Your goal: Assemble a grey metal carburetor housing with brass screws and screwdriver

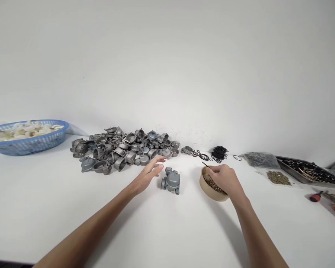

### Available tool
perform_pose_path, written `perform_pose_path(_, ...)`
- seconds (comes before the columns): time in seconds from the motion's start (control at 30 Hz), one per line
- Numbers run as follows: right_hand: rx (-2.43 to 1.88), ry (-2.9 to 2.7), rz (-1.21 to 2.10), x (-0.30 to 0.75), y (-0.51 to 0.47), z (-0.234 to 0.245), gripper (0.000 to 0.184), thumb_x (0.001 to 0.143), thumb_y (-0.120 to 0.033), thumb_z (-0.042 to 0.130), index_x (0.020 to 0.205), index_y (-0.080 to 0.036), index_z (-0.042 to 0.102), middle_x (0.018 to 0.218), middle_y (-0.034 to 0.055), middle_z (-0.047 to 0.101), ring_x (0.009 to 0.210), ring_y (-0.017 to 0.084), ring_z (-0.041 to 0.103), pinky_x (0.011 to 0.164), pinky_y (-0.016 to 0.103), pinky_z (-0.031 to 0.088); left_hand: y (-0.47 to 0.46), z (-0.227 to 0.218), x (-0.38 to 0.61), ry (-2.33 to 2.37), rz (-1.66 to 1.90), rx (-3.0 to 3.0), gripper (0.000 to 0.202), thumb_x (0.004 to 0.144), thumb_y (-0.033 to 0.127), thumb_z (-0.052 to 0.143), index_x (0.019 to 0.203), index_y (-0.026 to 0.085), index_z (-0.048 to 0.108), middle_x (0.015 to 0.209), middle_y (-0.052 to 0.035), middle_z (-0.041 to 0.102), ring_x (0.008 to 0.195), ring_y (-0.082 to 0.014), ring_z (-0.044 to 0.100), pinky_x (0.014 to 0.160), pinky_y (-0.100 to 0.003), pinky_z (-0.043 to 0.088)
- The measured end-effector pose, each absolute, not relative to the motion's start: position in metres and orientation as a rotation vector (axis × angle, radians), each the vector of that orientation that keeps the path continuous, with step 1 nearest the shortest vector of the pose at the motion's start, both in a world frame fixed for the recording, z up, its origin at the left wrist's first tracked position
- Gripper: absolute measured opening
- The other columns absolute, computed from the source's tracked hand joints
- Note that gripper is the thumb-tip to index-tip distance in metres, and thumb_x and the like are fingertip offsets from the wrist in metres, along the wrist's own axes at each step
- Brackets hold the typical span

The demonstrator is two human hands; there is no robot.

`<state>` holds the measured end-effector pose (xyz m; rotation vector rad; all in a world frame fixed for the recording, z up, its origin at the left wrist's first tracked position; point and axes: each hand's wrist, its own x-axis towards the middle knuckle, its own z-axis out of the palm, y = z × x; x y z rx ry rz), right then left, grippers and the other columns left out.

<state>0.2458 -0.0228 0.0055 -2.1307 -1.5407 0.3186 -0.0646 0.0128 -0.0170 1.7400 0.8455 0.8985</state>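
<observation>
Head view: a plain white counter (pixel 44 208) runs back to a bare white wall (pixel 167 56), the two meeting in a soft line across the middle of the frame.

At the centre stands a single grey metal casting (pixel 171 181). The left hand (pixel 148 175) hovers just beside it at 9 o'clock, fingers spread wide and flat, holding nothing; whether a fingertip touches the casting cannot be told.

At 3 o'clock from the casting sits a round tan bowl (pixel 212 190) of small brass-coloured pieces. The right hand (pixel 225 178) rests over its rim, fingers pinched narrowly on a thin dark pin (pixel 205 164) that points toward 10 o'clock.

Behind the left hand, at 11 o'clock from the casting, lies a heap of grey metal castings (pixel 123 149). Far out at 9 o'clock a blue plastic basket (pixel 28 143) holds pale rounded parts. At 1 o'clock black rubber rings (pixel 219 152) lie loose near the wall.

Toward 3 o'clock at the frame's edge are a clear bag of dark parts (pixel 261 159), a small pile of brass bits (pixel 279 178), a metal tray (pixel 309 172) of black rings and a red-handled tool (pixel 316 196).
</observation>
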Motion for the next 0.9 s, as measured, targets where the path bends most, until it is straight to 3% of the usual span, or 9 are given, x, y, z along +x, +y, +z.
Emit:
perform_pose_path(0.2, -2.094, -1.520, 0.317, 0.251, -0.022, 0.006, 0.030, 0.082, -0.035, 0.050, 0.070, -0.025, 0.075, 0.060, 0.0039, 0.064, 0.061, 0.021, 0.056, 0.054, 0.028, 0.035, 0.021, -0.026, -0.063, 0.974, 0.925, 1.820, 0.050, 0.096, 0.059, 0.042, 0.134, 0.029, 0.056, 0.127, -0.0087, 0.059, 0.108, -0.0255, 0.055, 0.085, -0.035, 0.045)
perform_pose_path(0.5, -2.043, -1.506, 0.308, 0.256, -0.017, 0.003, 0.034, 0.081, -0.042, 0.053, 0.057, -0.022, 0.067, 0.053, 0.0017, 0.058, 0.058, 0.018, 0.050, 0.055, 0.028, 0.033, 0.019, -0.028, -0.061, 1.012, 0.922, 1.920, 0.043, 0.096, 0.056, 0.045, 0.127, 0.030, 0.060, 0.111, -0.0041, 0.062, 0.096, -0.0215, 0.056, 0.082, -0.032, 0.044)
perform_pose_path(0.67, -2.011, -1.506, 0.349, 0.260, -0.016, 0.004, 0.028, 0.079, -0.042, 0.058, 0.074, -0.023, 0.078, 0.069, 0.0037, 0.072, 0.071, 0.021, 0.061, 0.060, 0.028, 0.039, 0.015, -0.025, -0.059, 1.036, 0.920, 1.974, 0.041, 0.096, 0.055, 0.045, 0.124, 0.030, 0.062, 0.109, -0.0038, 0.062, 0.091, -0.0204, 0.056, 0.076, -0.031, 0.044)
perform_pose_path(0.9, -1.988, -1.488, 0.391, 0.264, -0.015, 0.002, 0.029, 0.079, -0.044, 0.061, 0.078, -0.023, 0.081, 0.083, 0.0065, 0.078, 0.080, 0.025, 0.066, 0.061, 0.029, 0.041, 0.016, -0.024, -0.060, 1.077, 0.984, 1.961, 0.039, 0.096, 0.052, 0.046, 0.121, 0.029, 0.064, 0.100, -0.0028, 0.057, 0.083, -0.0181, 0.053, 0.069, -0.028, 0.044)
